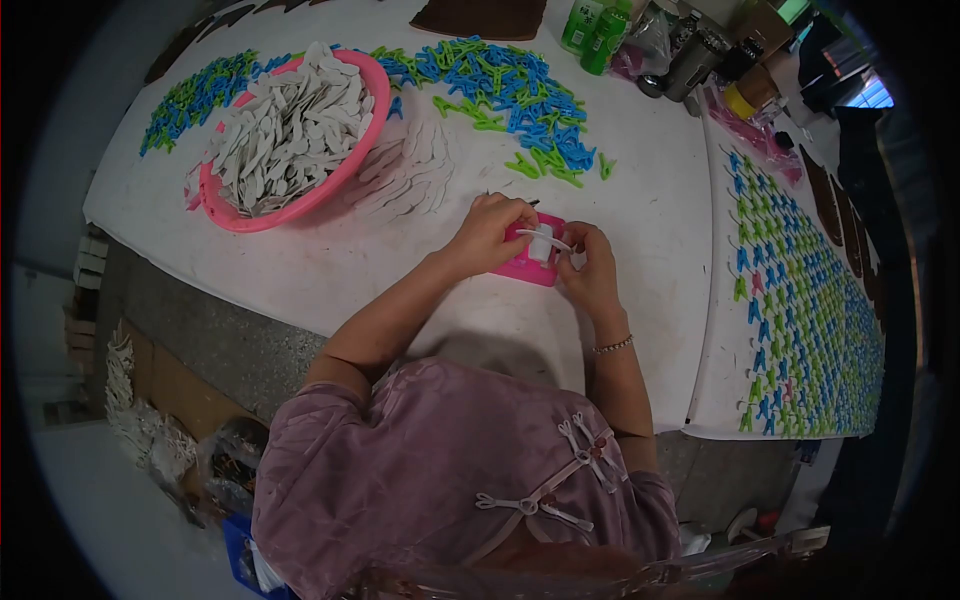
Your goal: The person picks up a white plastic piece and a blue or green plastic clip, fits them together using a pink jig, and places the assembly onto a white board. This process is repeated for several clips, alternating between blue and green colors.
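Both hands work over a small pink holder (pixel 522 268) with a white block (pixel 541 243) in its middle, on the white-covered table (pixel 640 330). Between my hands runs a thin, curved white strip (pixel 538 236). My left hand (pixel 490 232) is closed on the strip's left end, fingers bent. My right hand (pixel 592 265) pinches its right end between thumb and finger. The strip passes above the white block; whether it touches cannot be made out. Several flat grey-white pieces (pixel 415 175) lie left of my left hand.
A pink basin (pixel 375 90) heaped with grey-white pieces stands left. Piles of blue and green clothespins (pixel 530 95) spread behind. More clothespins (pixel 800 310) stand in rows on the right-hand table. Green cans (pixel 603 40) and a steel flask (pixel 695 62) are at the back right.
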Tool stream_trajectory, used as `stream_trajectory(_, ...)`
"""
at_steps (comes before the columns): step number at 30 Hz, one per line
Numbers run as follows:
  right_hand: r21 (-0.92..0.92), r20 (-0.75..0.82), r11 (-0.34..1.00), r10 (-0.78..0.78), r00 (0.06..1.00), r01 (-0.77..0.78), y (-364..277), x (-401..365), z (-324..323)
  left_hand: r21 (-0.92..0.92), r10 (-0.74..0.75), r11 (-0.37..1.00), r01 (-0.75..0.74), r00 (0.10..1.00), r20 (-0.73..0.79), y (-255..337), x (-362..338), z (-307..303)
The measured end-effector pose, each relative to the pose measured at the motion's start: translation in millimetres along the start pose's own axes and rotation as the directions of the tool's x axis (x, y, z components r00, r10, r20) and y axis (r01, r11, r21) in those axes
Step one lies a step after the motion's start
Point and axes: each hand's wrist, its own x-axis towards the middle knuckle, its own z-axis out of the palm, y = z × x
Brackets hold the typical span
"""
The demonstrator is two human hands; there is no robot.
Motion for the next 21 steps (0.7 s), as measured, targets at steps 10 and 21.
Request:
stream_trajectory(10,-0.098,-0.034,0.994,-0.061,0.998,0.058,-2,1,-15,0.017,-0.021,1.000,0.020,0.999,0.048,5,8,5)
stream_trajectory(21,-0.096,-0.044,0.989,-0.119,0.992,0.115,-36,16,-50,-0.146,-0.004,0.989,0.008,1.000,0.031,14,26,29)
